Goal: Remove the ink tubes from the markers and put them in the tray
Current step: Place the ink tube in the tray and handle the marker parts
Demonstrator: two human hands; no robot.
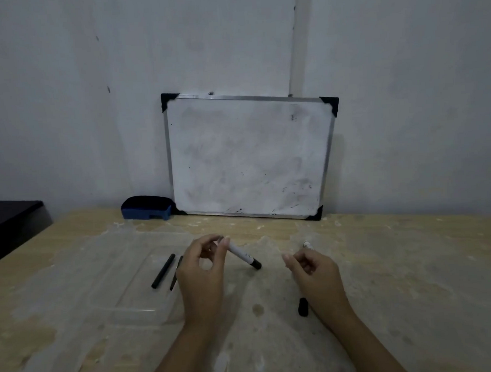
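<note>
My left hand (202, 270) pinches the upper end of a white marker (244, 256) with a black cap; the marker slants down to the right and its capped end touches the table. My right hand (315, 270) hovers to its right, fingers loosely curled with nothing in them. A second white marker (307, 244) lies just beyond my right hand, mostly hidden by it. A clear plastic tray (137, 310) sits at the left and holds two black ink tubes (163, 270), the second tube (176, 272) partly behind my left hand. A black cap (302, 306) lies near my right wrist.
A small whiteboard (248, 157) leans on the wall at the back of the wooden table (416, 276). A blue eraser (147, 207) sits to its left. A dark piece of furniture (8, 223) stands at the far left.
</note>
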